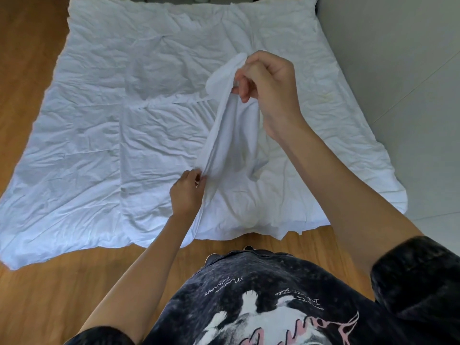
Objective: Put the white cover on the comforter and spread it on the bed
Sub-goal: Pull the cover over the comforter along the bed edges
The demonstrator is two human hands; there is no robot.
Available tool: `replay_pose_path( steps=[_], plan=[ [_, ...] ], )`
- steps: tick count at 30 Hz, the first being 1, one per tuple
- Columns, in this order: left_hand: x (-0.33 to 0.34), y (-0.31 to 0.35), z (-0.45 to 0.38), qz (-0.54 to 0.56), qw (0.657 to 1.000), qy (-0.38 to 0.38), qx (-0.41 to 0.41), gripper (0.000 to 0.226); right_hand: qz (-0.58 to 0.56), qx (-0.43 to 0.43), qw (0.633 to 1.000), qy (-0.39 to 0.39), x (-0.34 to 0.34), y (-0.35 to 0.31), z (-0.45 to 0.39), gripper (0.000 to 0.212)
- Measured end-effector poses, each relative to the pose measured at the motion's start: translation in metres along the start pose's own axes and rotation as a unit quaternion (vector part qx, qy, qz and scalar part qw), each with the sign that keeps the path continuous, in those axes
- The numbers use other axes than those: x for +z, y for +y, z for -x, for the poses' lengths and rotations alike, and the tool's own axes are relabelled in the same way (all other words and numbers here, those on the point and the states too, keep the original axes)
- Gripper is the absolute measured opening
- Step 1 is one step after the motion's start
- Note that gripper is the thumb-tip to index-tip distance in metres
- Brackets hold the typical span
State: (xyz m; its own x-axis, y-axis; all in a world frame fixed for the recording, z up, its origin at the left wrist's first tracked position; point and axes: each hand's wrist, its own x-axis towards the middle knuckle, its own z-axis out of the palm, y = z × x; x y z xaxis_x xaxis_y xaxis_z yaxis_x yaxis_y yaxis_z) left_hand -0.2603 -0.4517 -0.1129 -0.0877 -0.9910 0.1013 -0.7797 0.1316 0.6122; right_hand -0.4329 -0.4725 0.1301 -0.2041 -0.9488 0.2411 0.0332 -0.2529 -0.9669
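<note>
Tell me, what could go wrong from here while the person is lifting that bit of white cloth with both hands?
The right hand holds only a small bunch of the white cover, so it could slip free. The left hand pinches a thin edge lower down, which might twist the fabric and hide the opening. The near edge hangs over the wooden floor, so a strong pull could drag more of the bedding down.

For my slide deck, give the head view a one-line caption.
Both hands, right hand high and left hand low, lift white fabric off bedding spread over a wooden floor.
</note>
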Motion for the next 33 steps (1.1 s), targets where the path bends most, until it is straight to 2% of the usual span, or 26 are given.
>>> replay_pose_path(
  steps=[4, 8, 12, 18, 24, 29, 33],
  plan=[
    [0.004, -0.014, 0.007, -0.014, 0.999, -0.036, -0.011, 0.018, -0.007, 0.008, 1.000, 0.007, -0.003, -0.001, -0.001, 0.035],
    [0.009, -0.013, 0.011, 0.018, 0.999, -0.044, -0.005, 0.010, -0.006, 0.009, 1.000, 0.009, -0.003, -0.002, -0.001, 0.033],
    [0.009, -0.009, 0.010, 0.053, 0.998, -0.011, 0.016, 0.005, -0.002, 0.017, 1.000, 0.025, -0.007, 0.000, -0.003, 0.027],
    [-0.017, -0.031, 0.018, 0.113, 0.990, 0.059, -0.057, 0.012, -0.004, 0.046, 0.993, 0.109, -0.032, 0.012, -0.011, 0.033],
    [-0.054, -0.044, 0.020, 0.144, 0.982, 0.104, -0.069, 0.011, -0.010, 0.104, 0.978, 0.181, -0.053, 0.033, -0.011, 0.035],
    [-0.066, -0.054, 0.018, 0.125, 0.990, 0.022, -0.054, 0.004, -0.014, 0.114, 0.978, 0.174, -0.053, 0.043, -0.009, 0.031],
    [-0.061, -0.055, 0.020, 0.139, 0.985, -0.061, -0.083, 0.008, -0.010, 0.095, 0.981, 0.167, -0.051, 0.046, -0.006, 0.041]
  ],
)
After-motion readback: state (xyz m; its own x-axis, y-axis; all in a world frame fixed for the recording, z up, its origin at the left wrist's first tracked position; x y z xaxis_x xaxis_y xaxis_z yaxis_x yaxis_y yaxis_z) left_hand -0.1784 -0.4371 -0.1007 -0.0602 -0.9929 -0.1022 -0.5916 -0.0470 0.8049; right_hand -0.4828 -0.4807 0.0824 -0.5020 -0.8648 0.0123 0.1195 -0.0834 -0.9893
